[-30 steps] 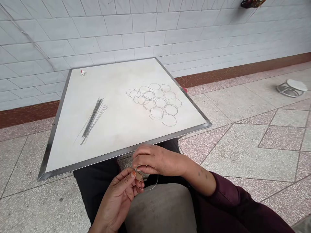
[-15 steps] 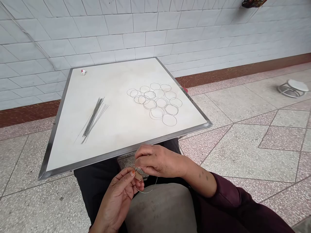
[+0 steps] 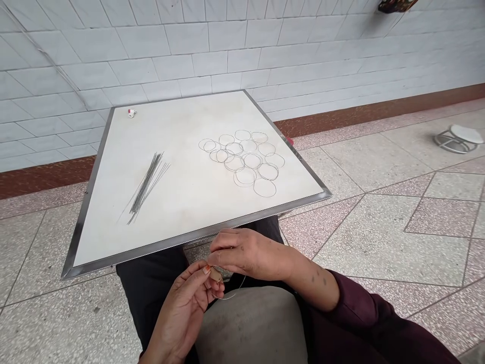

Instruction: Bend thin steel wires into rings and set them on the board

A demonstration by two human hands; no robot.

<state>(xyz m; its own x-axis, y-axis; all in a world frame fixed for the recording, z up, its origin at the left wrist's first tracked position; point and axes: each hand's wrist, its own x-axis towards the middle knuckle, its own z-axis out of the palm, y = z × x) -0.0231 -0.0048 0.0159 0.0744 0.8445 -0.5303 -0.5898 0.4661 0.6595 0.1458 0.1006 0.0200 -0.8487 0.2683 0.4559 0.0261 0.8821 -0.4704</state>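
Above my lap, my left hand pinches a thin wire between thumb and fingers. The wire curves in an arc below both hands. A small tan piece, of a kind I cannot make out, sits against the left fingers. My right hand meets the left thumb tip from above, its fingers closed on the wire's end, which they mostly hide. On the white board table lie a bundle of straight wires at the left and several overlapping wire rings at the right.
The table's metal edge runs just beyond my hands. A tiny white and red object rests in the far left corner. A grey cushion-like surface is under my hands. A low white stool stands on the floor at right.
My right fingers have drawn down and closer to the left thumb tip, covering more of the wire's end. The left hand keeps its hold; the things on the table are unmoved.
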